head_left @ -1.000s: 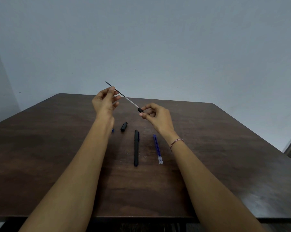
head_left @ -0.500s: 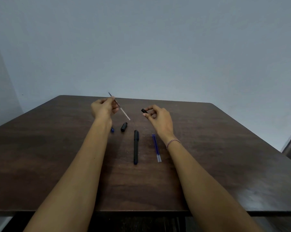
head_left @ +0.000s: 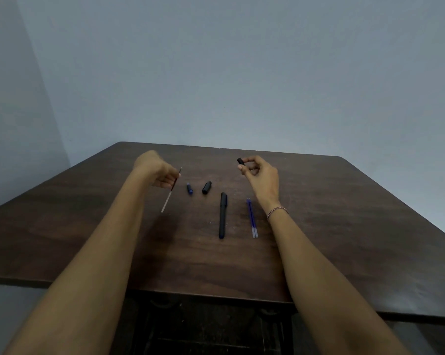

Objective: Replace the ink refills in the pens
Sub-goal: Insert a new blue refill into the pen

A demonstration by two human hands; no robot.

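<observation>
My left hand [head_left: 158,172] pinches a thin, mostly clear used refill [head_left: 168,198], held low over the table with its clear end pointing toward me. My right hand [head_left: 261,175] holds a small black pen piece [head_left: 240,161] between thumb and fingertips, raised above the table. Between the hands lie a small blue piece [head_left: 190,188], a short black pen section [head_left: 206,187] and a long black pen [head_left: 222,215]. Two blue refills [head_left: 252,217] lie side by side just left of my right wrist.
All of this sits on a dark brown wooden table [head_left: 344,226] against a plain grey-blue wall. The table's near edge [head_left: 216,298] runs below my forearms, with a dark frame underneath. A bead bracelet [head_left: 277,210] circles my right wrist.
The refill has come out of the black piece. My left hand carried it left and down, turning it toward the table. My right hand moved right, keeping the black piece.
</observation>
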